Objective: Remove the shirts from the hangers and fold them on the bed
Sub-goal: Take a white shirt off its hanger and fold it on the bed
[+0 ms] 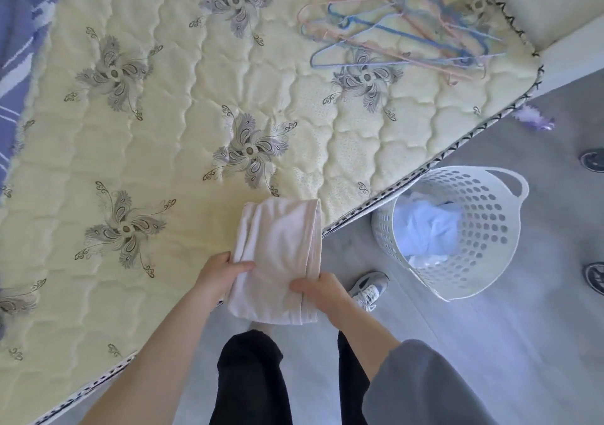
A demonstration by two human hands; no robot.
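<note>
A folded pale pink shirt (pixel 279 254) hangs half over the near edge of the quilted cream mattress (pixel 170 130). My left hand (pixel 219 272) grips the shirt's left edge with the thumb on top. My right hand (pixel 322 292) pinches its lower right corner, over the floor. A loose pile of several pink and blue wire hangers (pixel 402 29) lies bare at the mattress's far right corner.
A white perforated laundry basket (pixel 483 228) stands on the grey floor right of the bed, with light blue and white clothes (pixel 428 225) inside. My sneaker (pixel 369 289) is beside it. Two dark shoes (pixel 593 160) sit at the right edge. A blue striped blanket (pixel 16 49) covers the bed's far left.
</note>
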